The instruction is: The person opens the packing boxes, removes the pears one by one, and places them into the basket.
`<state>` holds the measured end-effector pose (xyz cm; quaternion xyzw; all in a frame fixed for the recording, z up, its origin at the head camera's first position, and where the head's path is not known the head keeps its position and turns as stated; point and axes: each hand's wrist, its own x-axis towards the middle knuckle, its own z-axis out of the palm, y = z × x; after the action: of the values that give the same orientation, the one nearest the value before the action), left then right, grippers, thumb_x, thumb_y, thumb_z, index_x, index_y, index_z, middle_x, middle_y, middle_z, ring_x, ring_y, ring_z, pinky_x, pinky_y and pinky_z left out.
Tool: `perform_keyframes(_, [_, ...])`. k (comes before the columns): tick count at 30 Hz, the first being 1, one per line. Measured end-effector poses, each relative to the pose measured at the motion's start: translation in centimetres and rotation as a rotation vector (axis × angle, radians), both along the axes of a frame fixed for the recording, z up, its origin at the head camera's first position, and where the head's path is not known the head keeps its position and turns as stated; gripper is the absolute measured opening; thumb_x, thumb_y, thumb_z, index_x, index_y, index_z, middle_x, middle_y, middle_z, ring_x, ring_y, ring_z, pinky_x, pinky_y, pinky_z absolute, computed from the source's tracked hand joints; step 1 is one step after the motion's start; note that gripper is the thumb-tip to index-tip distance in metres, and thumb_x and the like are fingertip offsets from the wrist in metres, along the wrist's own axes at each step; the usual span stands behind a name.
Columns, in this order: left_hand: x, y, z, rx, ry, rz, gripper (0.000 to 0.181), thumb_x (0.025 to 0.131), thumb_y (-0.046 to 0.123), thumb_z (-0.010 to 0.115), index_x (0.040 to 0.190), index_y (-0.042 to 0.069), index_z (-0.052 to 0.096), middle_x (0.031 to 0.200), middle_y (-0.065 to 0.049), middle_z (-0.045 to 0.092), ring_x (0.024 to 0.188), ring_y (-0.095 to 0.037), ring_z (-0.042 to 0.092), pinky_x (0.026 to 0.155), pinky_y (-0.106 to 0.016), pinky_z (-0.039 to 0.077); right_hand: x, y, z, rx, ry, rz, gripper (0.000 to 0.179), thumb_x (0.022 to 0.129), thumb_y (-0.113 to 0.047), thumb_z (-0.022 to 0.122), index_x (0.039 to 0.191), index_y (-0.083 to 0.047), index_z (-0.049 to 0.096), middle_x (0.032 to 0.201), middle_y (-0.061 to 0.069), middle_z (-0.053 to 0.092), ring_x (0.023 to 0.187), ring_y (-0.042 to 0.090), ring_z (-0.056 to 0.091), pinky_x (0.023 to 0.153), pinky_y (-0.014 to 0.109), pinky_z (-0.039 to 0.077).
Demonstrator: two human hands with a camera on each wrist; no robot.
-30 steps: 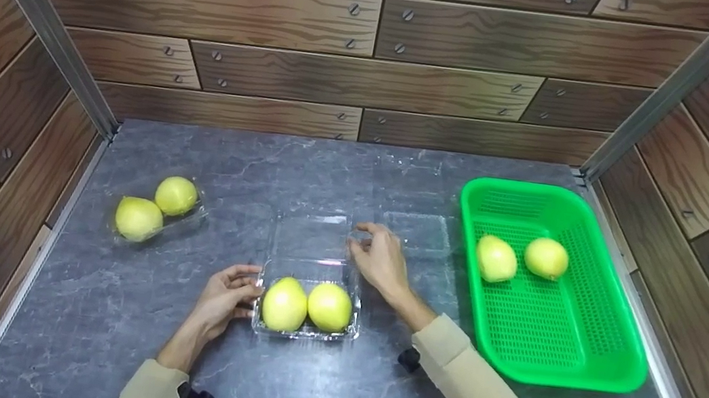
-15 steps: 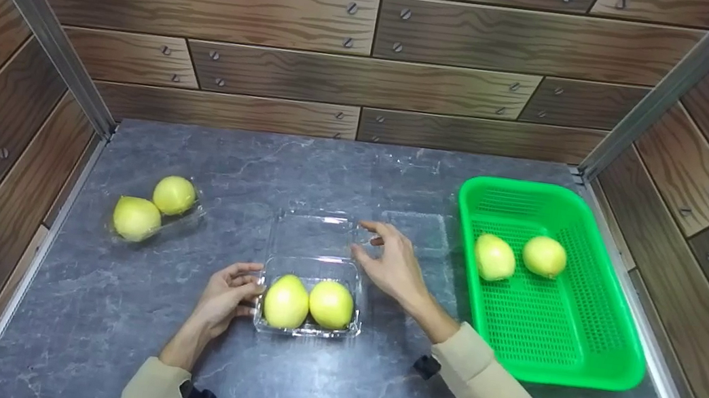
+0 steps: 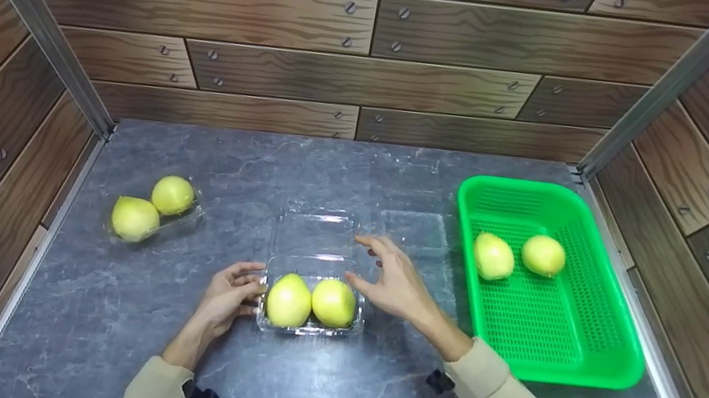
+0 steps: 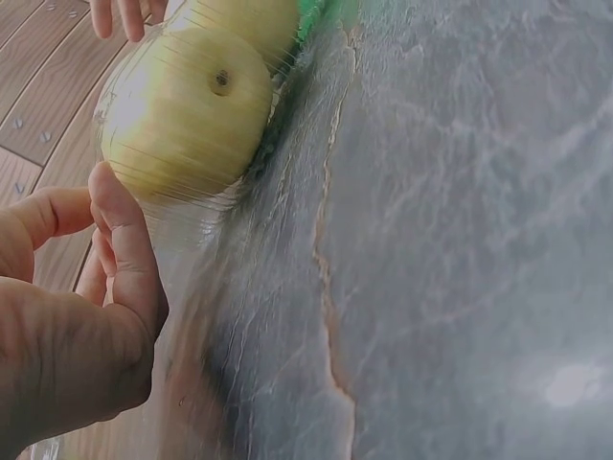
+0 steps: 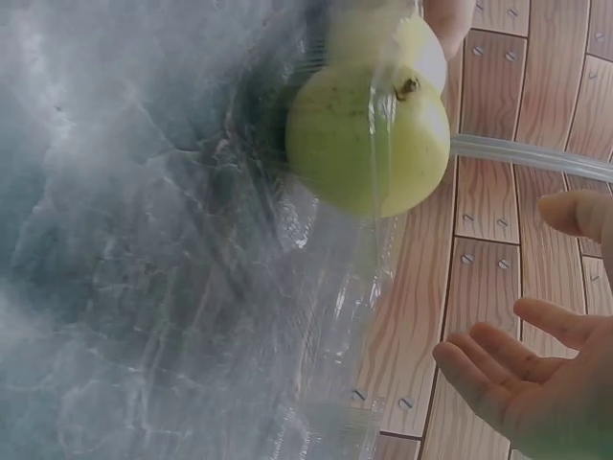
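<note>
Two yellow-green pears (image 3: 289,301) sit side by side in the near half of a clear plastic clamshell box (image 3: 309,332). Its lid (image 3: 315,235) lies folded back on the far side. My left hand (image 3: 228,295) has its fingertips at the box's left wall; the left wrist view shows the thumb and loosely bent fingers (image 4: 129,254) close to a pear behind the plastic. On the other side, my right hand (image 3: 398,290) spreads thumb and fingers apart near the hinge, thumb tip by the right-hand pear. Nothing is held in those fingers (image 5: 488,369) in the right wrist view.
A green basket (image 3: 619,371) with two pears (image 3: 494,257) stands on the right. At the left, a clear box (image 3: 167,224) contains two more pears (image 3: 135,219). Further clear plastic packaging (image 3: 415,231) lies behind my right hand. Wood-patterned walls enclose the grey marbled table.
My right hand has come nearer to me and slightly right, from the lid's edge to the hinge, its fingers spreading wider. The box has shifted slightly right; my left hand stays beside it.
</note>
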<state>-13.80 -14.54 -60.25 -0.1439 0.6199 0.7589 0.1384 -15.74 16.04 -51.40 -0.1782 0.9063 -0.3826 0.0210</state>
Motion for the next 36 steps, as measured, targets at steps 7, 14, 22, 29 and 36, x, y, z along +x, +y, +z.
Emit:
perform_keyframes(7, [0.1,0.0,0.0,0.004,0.004,-0.001,0.053,0.086,-0.009,0.070,0.137,-0.004,0.058,0.089,0.000,0.065,0.063,-0.010,0.061,0.050,-0.021,0.057,1.3,-0.2,-0.9,-0.030,-0.027,0.061,0.067,0.086,-0.027,0.083,0.146,-0.010,0.057,0.147,0.016,0.060,0.120,0.043,0.064,0.100,0.060,0.060])
perform_keyframes(14, [0.0,-0.1,0.0,0.002,-0.006,-0.003,0.052,0.088,-0.009,0.070,0.138,-0.003,0.058,0.088,0.001,0.065,0.062,-0.009,0.061,0.049,-0.021,0.056,2.3,-0.8,-1.8,0.024,-0.042,0.096,0.067,0.084,-0.033,0.085,0.143,-0.015,0.061,0.147,0.011,0.060,0.131,0.040,0.060,0.108,0.065,0.054])
perform_keyframes(22, [-0.1,0.0,0.0,0.011,-0.004,-0.001,0.053,0.086,-0.008,0.071,0.138,-0.004,0.057,0.088,0.000,0.065,0.062,-0.010,0.061,0.050,-0.021,0.057,2.5,-1.7,-2.4,0.071,-0.034,0.120,0.065,0.082,-0.034,0.087,0.139,-0.014,0.063,0.145,0.012,0.061,0.134,0.039,0.059,0.109,0.067,0.053])
perform_keyframes(29, [0.1,0.0,0.0,0.013,0.005,-0.007,0.055,0.086,-0.008,0.070,0.139,-0.006,0.055,0.087,0.000,0.065,0.062,-0.009,0.061,0.050,-0.021,0.057,2.6,-2.1,-2.8,0.103,-0.032,0.123,0.064,0.081,-0.034,0.088,0.137,-0.015,0.065,0.141,0.009,0.063,0.130,0.036,0.061,0.104,0.063,0.057])
perform_keyframes(36, [0.1,0.0,0.0,0.024,0.004,-0.009,0.053,0.089,-0.009,0.069,0.140,-0.006,0.055,0.087,0.001,0.064,0.062,-0.009,0.061,0.050,-0.021,0.057,2.5,-2.5,-3.1,0.125,-0.009,0.151,0.062,0.080,-0.033,0.089,0.134,-0.013,0.067,0.137,0.009,0.064,0.125,0.033,0.062,0.100,0.058,0.060])
